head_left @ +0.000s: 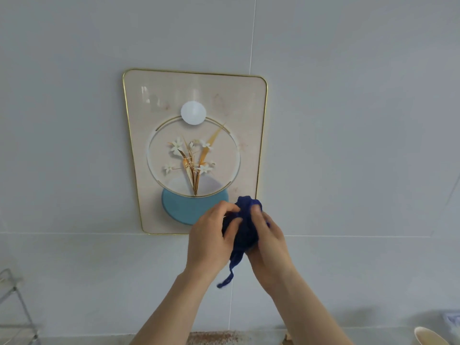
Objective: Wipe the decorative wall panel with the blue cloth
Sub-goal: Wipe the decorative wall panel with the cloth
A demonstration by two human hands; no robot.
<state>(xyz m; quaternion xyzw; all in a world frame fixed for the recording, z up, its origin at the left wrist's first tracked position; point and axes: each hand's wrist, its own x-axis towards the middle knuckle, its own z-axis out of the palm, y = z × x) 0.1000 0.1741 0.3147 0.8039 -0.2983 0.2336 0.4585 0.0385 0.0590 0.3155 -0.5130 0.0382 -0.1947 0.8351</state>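
The decorative wall panel (139, 150) hangs on the pale tiled wall: beige, gold-edged, with a flower picture, a white disc near the top and a teal disc at the bottom. The dark blue cloth (245, 227) is bunched between both hands in front of the panel's lower right corner. My left hand (211, 239) grips its left side and my right hand (270, 247) grips its right side. A thin strand of the cloth dangles below the hands. I cannot tell whether the cloth touches the panel.
A clear rack (13, 302) shows at the lower left edge. A pale cup rim (427, 336) sits at the lower right corner. A speckled counter strip (211, 338) runs along the bottom between my forearms.
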